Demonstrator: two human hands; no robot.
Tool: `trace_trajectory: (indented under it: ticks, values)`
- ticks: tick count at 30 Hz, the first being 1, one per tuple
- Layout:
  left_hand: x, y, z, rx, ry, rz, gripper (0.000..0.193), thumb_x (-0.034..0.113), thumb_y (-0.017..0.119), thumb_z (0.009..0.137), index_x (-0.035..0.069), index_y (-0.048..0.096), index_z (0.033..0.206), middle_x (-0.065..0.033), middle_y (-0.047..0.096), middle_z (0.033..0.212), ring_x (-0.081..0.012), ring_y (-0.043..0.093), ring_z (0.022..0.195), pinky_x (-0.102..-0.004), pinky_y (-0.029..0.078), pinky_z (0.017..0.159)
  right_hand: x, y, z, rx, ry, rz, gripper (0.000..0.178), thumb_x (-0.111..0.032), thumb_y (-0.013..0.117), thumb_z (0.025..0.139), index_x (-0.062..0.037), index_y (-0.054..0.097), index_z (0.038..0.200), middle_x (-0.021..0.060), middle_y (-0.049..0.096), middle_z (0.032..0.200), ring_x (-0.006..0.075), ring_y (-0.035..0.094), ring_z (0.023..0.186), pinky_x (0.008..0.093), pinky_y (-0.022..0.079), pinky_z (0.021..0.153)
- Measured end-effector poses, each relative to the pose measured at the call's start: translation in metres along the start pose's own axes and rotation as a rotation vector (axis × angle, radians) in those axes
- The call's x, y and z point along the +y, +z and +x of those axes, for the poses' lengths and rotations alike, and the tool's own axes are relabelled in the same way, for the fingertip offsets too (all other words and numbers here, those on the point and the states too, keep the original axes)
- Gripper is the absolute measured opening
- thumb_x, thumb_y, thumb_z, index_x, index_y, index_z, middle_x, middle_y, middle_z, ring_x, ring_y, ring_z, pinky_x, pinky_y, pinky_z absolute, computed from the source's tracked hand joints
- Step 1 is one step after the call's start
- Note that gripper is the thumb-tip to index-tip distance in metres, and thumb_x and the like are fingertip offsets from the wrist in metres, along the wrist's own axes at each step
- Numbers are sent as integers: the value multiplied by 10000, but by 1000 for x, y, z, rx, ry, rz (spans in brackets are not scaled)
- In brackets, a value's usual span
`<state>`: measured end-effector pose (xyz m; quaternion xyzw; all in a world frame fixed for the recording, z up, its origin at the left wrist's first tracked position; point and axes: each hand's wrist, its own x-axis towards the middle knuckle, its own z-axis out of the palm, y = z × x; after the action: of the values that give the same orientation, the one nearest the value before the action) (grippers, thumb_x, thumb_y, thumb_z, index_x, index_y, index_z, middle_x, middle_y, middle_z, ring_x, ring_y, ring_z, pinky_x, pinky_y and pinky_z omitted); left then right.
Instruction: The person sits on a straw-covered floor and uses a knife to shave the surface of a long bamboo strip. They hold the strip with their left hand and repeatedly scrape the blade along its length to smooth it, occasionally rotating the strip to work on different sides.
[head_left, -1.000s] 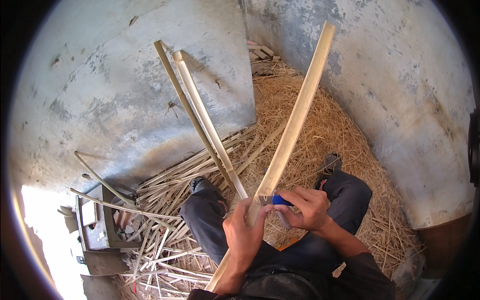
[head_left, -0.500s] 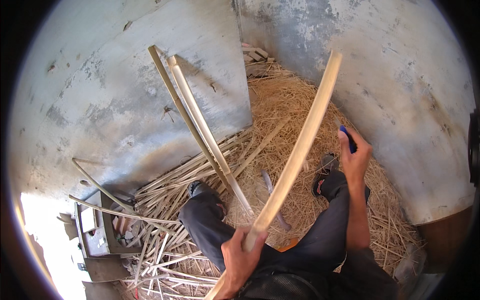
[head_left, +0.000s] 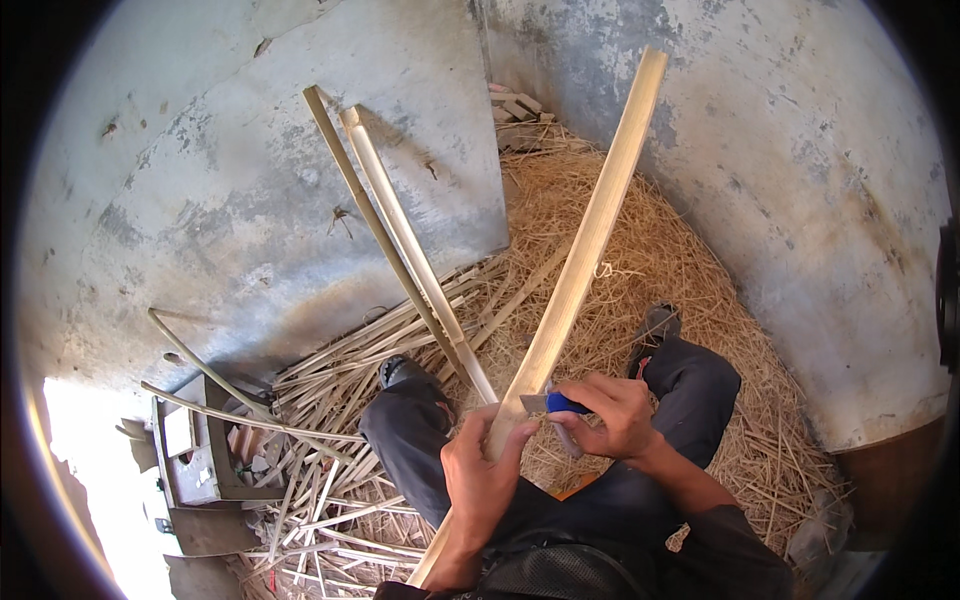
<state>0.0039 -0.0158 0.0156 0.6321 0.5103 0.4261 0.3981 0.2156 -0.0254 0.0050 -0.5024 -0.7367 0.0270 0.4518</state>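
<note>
My left hand grips a long pale bamboo strip near its lower part; the strip slants up and to the right toward the far wall. Just right of that grip, my right hand holds a knife with a blue handle, its blade against the strip's edge. Both hands work above my knees, which are in dark trousers. Two more bamboo strips lean against the grey wall to the left.
Shavings and straw cover the floor ahead. A heap of thin bamboo slats lies at the left. A small metal frame stands at the lower left. Grey plastered walls enclose the corner.
My right hand, which had swung out to the upper right with the knife, has come back down to the strip beside my left hand. The strip stays in about the same slant.
</note>
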Motion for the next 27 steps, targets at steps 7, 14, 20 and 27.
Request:
trace_trajectory:
  ticks: [7,14,20,27]
  values:
    - [9,3,2,-27,-32,11,244,89,838,965,-53,724,1127,-91,772,918,-81,670,841,-265,529,744,-7,-2,6,-7,-31,-53,299,-357,847,936,-95,785,1067,45,671,762,220,665,573,356,509,513]
    - [15,0,1,-17,-45,107,253,138,842,970,-47,722,1097,-110,757,818,-83,651,725,-276,497,652,0,-4,7,15,-47,-124,302,-377,841,932,-112,788,1068,26,643,720,205,647,556,351,494,501]
    - [15,-3,-3,13,-5,108,251,139,844,965,-36,720,1097,-122,762,813,-93,633,672,-284,467,613,-3,-9,12,-12,-83,-161,298,-393,846,926,-127,793,1050,12,617,689,184,628,543,330,480,492]
    - [14,-8,-5,39,12,102,255,136,849,956,-31,719,1098,-140,763,813,-111,643,653,-280,476,613,-6,-12,22,-15,-146,-196,285,-391,845,929,-133,795,1038,-3,584,671,173,602,539,324,460,487]
